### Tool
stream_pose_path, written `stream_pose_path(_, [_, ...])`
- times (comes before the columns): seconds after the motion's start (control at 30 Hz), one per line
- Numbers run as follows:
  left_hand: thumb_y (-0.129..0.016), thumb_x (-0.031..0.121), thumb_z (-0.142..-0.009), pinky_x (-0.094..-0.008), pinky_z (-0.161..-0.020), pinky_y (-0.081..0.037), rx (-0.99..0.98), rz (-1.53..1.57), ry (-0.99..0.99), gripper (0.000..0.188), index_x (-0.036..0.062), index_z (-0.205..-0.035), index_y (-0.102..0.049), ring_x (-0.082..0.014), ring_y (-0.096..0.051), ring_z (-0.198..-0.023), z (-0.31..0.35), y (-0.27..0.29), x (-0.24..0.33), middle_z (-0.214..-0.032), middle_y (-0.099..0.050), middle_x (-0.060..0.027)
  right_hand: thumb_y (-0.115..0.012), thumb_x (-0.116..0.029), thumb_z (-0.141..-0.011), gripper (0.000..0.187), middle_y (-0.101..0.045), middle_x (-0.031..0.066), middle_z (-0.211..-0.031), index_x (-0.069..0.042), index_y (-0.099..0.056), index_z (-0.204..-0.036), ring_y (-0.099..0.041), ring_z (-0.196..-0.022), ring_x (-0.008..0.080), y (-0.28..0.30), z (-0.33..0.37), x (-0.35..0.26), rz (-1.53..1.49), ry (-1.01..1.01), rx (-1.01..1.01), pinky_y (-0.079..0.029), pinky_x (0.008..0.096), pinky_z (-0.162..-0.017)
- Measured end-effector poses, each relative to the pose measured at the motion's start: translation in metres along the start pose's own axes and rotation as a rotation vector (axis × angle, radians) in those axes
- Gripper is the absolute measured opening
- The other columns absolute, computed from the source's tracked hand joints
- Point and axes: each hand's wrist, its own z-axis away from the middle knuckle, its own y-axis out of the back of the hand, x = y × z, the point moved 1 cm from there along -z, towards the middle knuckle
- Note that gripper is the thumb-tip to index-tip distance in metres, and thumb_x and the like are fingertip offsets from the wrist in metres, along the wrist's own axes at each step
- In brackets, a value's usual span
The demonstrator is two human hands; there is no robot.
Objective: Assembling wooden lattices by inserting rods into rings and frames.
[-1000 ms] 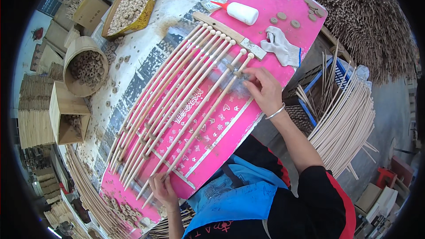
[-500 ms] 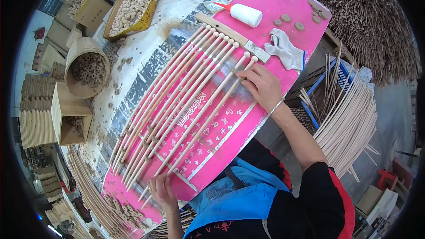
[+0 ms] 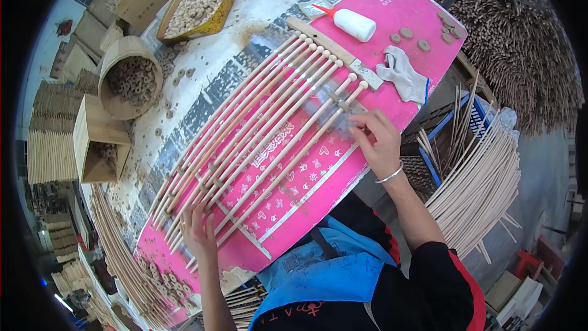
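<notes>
Several slim wooden rods [image 3: 263,125] lie side by side on a pink board [image 3: 294,208], round wooden balls [image 3: 352,77] on their upper ends. Small wooden rings sit on the rods: one ring [image 3: 343,105] near a ball on the nearest rod, others [image 3: 213,182] around the lower part. My left hand [image 3: 199,233] lies over the lower rod ends, fingers stretched and apart; whether they touch a rod I cannot tell. Just right of the nearest rod's upper end, my right hand [image 3: 378,141] hovers with thumb and forefinger apart, holding nothing visible.
A wooden strip [image 3: 327,46] runs along the ball ends. Beyond it are a white glue bottle [image 3: 355,25], a white glove [image 3: 404,75] and loose discs [image 3: 423,45]. A yellow tray of balls [image 3: 205,3] and a tub of rings [image 3: 131,79] stand left; rods [image 3: 484,178] are bundled right.
My right hand has drawn back from the nearest rod, leaving a ring in view near its ball. My left hand has moved up and left across the lower rods. The view has shifted slightly.
</notes>
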Motion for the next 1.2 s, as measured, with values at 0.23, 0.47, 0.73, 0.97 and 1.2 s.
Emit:
stream_pose_path(0.23, [-0.072,0.0,-0.083,-0.0441,-0.085,-0.048,0.036,0.062,-0.058,0.026,0.0028,-0.108,-0.065,-0.0335,-0.062,-0.099,-0.007,-0.009,-0.01,-0.107,-0.06,-0.0132,-0.074,-0.003,-0.087,0.015,-0.066,0.0088,-0.089,-0.004,-0.074,-0.102,-0.068,-0.075,0.0201,-0.009,0.02,-0.019,-0.104,-0.004,-0.078,-0.054,0.0305,-0.065])
stream_pose_path(0.47, [-0.065,-0.011,-0.083,-0.0434,-0.081,-0.049,0.164,0.131,-0.064,0.025,-0.0017,-0.106,-0.06,-0.0339,-0.059,-0.094,-0.004,0.028,0.009,-0.102,-0.055,-0.0157,-0.072,-0.012,-0.095,0.019,-0.069,0.0076,-0.089,-0.001,-0.072,-0.11,-0.066,-0.071,0.0151,-0.051,0.026,-0.067,-0.365,0.012,-0.228,-0.052,0.0275,-0.063])
stream_pose_path(0.73, [-0.067,-0.012,-0.079,-0.0428,-0.081,-0.048,0.174,0.051,-0.121,0.032,-0.0011,-0.109,-0.063,-0.0314,-0.058,-0.093,0.057,0.059,0.011,-0.099,-0.055,-0.0143,-0.065,-0.029,-0.104,0.027,-0.069,0.0005,-0.087,-0.004,-0.071,-0.114,-0.063,-0.075,0.0054,-0.081,0.016,-0.066,-1.095,-0.612,-0.455,-0.052,0.021,-0.066])
stream_pose_path(0.97, [-0.073,-0.006,-0.086,-0.0381,-0.082,-0.057,0.096,0.416,-0.133,0.046,0.0007,-0.13,-0.061,-0.0294,-0.065,-0.096,0.005,0.036,0.093,-0.113,-0.059,-0.0163,-0.066,-0.024,-0.104,0.027,-0.073,0.0015,-0.095,-0.002,-0.074,-0.118,-0.064,-0.082,0.0064,-0.13,0.088,-0.134,-1.174,-0.602,-0.692,-0.052,0.0225,-0.072])
stream_pose_path(1.2, [-0.067,-0.003,-0.096,-0.0312,-0.08,-0.056,-0.016,0.699,0.097,0.048,0.0038,-0.142,-0.055,-0.0177,-0.068,-0.087,0.01,0.022,0.08,-0.099,-0.064,-0.0107,-0.066,-0.019,-0.103,0.026,-0.074,0.0044,-0.102,-0.002,-0.071,-0.123,-0.064,-0.086,0.0073,-0.11,0.064,-0.122,-1.162,-0.562,-0.595,-0.053,0.025,-0.077])
